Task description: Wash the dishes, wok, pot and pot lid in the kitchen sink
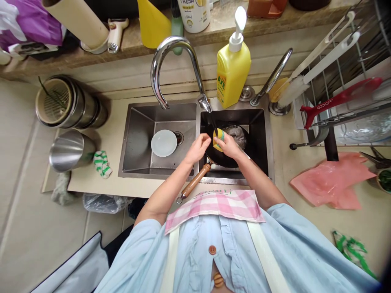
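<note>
Over the right basin of a steel double sink (140, 167), my right hand (229, 147) is closed on a yellow sponge (218, 139) with a green edge. My left hand (199, 147) is curled beside the sponge and touches it. Beneath both hands lies a dark frying pan (236, 136) with a wooden handle (195, 183) pointing toward me. A thin stream of water falls from the pull-out tap nozzle (204, 102) onto the sponge. A white plate (164, 143) rests in the left basin near the drain.
A yellow dish-soap pump bottle (233, 69) stands behind the sink, with the curved tap (171, 61) beside it. A dish rack (345, 89) with brushes is at right, and a pink plastic bag (331, 179) lies on the counter. Steel pots (71, 148) sit at left.
</note>
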A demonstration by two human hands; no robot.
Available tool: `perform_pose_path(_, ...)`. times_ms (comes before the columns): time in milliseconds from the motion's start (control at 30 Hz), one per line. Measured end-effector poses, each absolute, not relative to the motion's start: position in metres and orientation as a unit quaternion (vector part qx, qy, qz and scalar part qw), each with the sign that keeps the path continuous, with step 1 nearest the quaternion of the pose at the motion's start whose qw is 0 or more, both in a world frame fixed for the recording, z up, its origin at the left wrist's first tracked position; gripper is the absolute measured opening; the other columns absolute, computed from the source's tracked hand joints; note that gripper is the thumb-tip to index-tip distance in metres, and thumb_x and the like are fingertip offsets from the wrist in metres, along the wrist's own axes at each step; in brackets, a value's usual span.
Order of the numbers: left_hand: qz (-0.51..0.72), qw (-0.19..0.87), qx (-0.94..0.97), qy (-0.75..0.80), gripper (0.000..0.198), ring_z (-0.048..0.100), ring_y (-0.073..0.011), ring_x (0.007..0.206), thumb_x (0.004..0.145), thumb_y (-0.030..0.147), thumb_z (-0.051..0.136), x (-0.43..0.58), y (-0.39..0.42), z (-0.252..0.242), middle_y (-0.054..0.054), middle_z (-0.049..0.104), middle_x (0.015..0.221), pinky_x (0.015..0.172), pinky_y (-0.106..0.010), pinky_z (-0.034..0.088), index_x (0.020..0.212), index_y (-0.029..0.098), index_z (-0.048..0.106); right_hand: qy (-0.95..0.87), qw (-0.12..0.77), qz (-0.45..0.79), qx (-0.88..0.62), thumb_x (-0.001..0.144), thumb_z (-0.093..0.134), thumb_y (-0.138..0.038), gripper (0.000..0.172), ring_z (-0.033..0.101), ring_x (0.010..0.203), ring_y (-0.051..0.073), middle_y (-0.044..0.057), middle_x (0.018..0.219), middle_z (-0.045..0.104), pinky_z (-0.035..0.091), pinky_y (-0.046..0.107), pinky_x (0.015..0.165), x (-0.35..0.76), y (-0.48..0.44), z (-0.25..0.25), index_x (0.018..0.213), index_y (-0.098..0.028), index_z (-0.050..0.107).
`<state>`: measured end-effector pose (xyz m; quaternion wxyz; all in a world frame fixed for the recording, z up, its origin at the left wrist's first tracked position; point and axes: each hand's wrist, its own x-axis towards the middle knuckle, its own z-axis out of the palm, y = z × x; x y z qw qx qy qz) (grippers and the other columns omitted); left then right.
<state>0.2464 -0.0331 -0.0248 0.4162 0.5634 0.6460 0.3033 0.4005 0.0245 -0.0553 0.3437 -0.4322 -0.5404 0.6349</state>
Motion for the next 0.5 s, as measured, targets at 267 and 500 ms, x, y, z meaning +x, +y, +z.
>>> perform_pose_path(267,0.593,0.376,0.413,0.58,0.061,0.071,-0.0253,0.104,0.1,0.064,0.033,0.288,-0.018,-0.01,-0.012,0.076,0.093,0.1,-0.043,0.05,0.076,0.017,0.064,-0.726,0.283,0.469,-0.416,0.089,0.063,-0.029,0.017,0.063,0.093,0.027,0.011,0.101,0.066,0.049,0.037,0.088,0.377,-0.001,-0.059,0.103,-0.019,0.065)
perform_pose_path(500,0.747,0.368,0.246,0.497,0.057,0.037,-0.0057,0.039,0.092,0.066,0.054,0.275,-0.01,0.02,0.008,0.039,0.049,0.048,-0.02,0.04,0.063,0.02,0.039,-0.813,0.095,0.358,-0.45,0.1,0.054,-0.034,0.026,0.065,0.096,0.025,0.014,0.11,0.066,0.048,0.03,0.081,0.394,-0.011,-0.09,0.113,-0.013,0.061)
